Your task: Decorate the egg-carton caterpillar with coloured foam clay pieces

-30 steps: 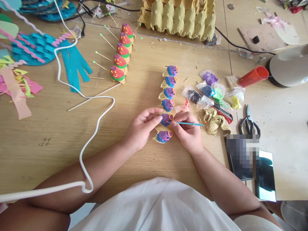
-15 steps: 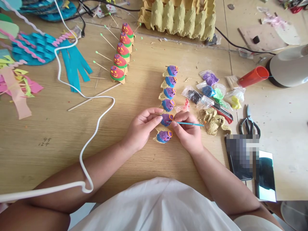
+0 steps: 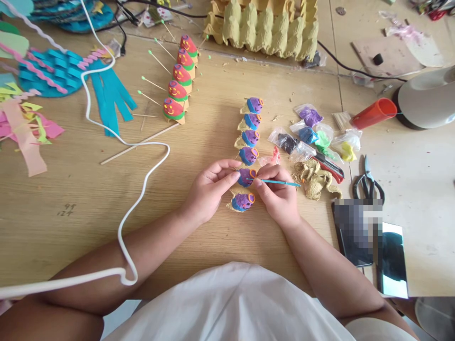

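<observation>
Down the middle of the table runs a row of egg-carton cups covered in purple and blue clay, each with an orange ring. My left hand (image 3: 213,189) grips the edge of one clay-covered egg-carton cup (image 3: 245,177), second from the near end, between thumb and fingers. Pinched in my right hand (image 3: 279,196) is a thin blue modelling tool (image 3: 280,182), its tip at the purple face of that cup. The nearest cup (image 3: 243,202) sits just below, between my wrists, untouched.
Red-and-green egg-carton figures (image 3: 174,109) with green-tipped sticks stand upper left. An egg tray (image 3: 263,28) lies at the back. To the right are bagged clay (image 3: 308,135), a box cutter (image 3: 330,168), scissors (image 3: 368,182) and a phone (image 3: 393,260). A white cable (image 3: 142,189) crosses the left side.
Hardly anything differs. Both hands keep their places, and the blue tool's tip stays at the same cup with at most a tiny shift.
</observation>
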A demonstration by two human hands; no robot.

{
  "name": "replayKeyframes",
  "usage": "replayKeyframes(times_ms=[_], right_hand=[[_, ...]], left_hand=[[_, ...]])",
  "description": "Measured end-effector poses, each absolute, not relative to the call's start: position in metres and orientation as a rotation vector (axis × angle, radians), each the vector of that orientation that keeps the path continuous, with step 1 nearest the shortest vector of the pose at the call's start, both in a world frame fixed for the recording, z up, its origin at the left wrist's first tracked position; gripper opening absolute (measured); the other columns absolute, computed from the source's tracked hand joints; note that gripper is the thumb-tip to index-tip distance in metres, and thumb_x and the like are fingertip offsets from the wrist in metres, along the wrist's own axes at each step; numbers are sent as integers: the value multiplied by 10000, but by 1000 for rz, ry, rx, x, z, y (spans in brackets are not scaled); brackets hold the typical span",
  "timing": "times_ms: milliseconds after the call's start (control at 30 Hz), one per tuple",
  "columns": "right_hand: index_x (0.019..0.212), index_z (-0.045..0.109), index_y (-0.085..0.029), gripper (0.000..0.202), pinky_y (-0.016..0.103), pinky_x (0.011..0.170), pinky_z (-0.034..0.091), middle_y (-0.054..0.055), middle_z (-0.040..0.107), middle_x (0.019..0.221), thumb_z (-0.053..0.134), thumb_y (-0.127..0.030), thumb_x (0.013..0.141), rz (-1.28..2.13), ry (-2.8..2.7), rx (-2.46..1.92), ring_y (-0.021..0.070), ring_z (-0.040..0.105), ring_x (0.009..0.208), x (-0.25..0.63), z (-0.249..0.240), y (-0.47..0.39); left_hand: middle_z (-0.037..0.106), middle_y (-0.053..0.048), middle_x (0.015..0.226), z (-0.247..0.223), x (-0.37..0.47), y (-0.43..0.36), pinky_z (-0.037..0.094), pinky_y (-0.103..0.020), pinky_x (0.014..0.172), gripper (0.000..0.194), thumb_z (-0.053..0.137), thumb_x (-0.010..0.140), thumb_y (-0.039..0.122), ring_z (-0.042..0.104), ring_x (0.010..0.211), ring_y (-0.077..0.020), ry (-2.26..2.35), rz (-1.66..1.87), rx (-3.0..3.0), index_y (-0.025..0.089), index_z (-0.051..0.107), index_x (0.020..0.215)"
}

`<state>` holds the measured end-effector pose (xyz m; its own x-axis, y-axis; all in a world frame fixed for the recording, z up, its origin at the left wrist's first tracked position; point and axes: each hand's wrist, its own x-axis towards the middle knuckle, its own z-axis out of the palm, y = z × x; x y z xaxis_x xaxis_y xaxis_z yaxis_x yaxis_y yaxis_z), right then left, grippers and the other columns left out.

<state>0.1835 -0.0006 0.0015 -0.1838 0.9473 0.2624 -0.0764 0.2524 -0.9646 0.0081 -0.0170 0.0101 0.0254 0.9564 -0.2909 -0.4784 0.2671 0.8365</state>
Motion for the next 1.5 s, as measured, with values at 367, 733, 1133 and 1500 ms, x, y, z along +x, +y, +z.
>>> replayKeyframes(times_ms=[367, 733, 1133, 1500], right_hand=[[827, 624, -235, 196, 282, 636, 457, -7, 612, 804, 753, -333, 939, 1194, -1397, -917, 132, 547, 712, 183, 3, -2], [832, 628, -234, 184, 281, 642, 458, -8, 611, 813, 744, -318, 947, 1218, -1395, -889, 127, 550, 708, 184, 3, -3], [847, 632, -230, 169, 281, 662, 467, -7, 614, 813, 745, -310, 942, 1198, -1423, -891, 130, 565, 724, 183, 3, -3], [838, 624, -236, 233, 285, 627, 452, -5, 613, 794, 759, -403, 929, 1204, -1409, -951, 135, 537, 690, 182, 4, -3]], left_hand=[[803, 5, 859, 9, 8, -18, 598, -231, 789, 345, 947, 722, 375, 731, 779, -119, 1007, 1224, 608, 226, 781, 985], [808, 6, 876, 7, 8, -17, 598, -229, 800, 315, 932, 749, 364, 733, 787, -114, 988, 1225, 615, 235, 785, 996], [808, 3, 904, 5, 7, -18, 587, -236, 822, 283, 900, 792, 354, 734, 818, -120, 985, 1223, 639, 239, 779, 1021], [803, -10, 910, 7, 8, -18, 595, -266, 814, 299, 902, 777, 356, 743, 834, -149, 1013, 1216, 646, 232, 767, 1013]])
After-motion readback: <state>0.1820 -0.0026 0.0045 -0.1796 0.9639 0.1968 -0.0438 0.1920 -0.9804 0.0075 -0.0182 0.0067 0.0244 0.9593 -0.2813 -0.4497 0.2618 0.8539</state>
